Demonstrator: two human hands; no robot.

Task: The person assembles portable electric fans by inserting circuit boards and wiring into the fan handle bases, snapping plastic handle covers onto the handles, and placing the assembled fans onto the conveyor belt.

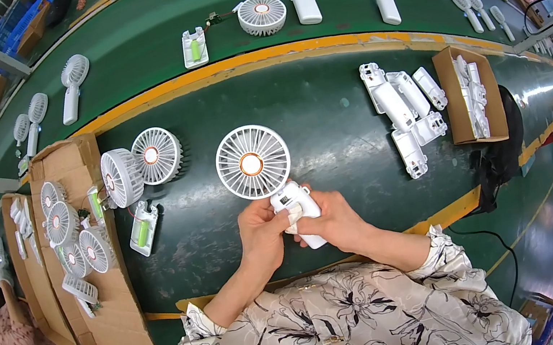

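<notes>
A white handheld fan lies in front of me, its round slatted head with an orange ring pointing away from me. My left hand is closed on the left side of its handle, the thumb across the face; something pale wraps that thumb tip. From the right, my right hand grips the same handle, thumb pressed near its lower part. A small dark opening shows near the handle's top. The fingers beneath the handle are mostly hidden. To the left lie two loose fan heads, near an open handle shell with a green battery.
A cardboard tray of fan heads stands at left. White handle shells are piled at right beside a cardboard box of more shells. Beyond the orange edge, a green belt carries several fans. Other people work at far left and right.
</notes>
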